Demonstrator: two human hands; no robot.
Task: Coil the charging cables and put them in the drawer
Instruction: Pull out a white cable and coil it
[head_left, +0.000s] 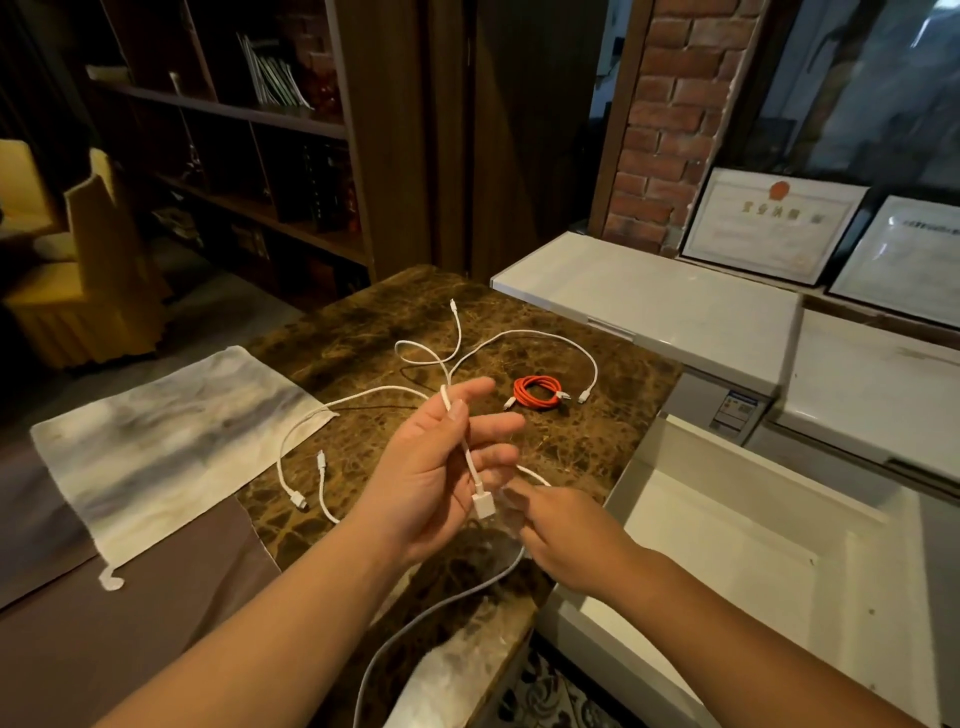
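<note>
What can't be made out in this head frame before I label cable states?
- Right hand: motion-blurred, so its grip on the white cable is unclear.
- White cable's lower run: blurred and cut off at the bottom edge.
- Loose white cables on the marble table: they cross behind the left hand, so their count is uncertain.
- Drawer: its right part is cut off by the frame edge.
- Orange cable: connector types too small.
</note>
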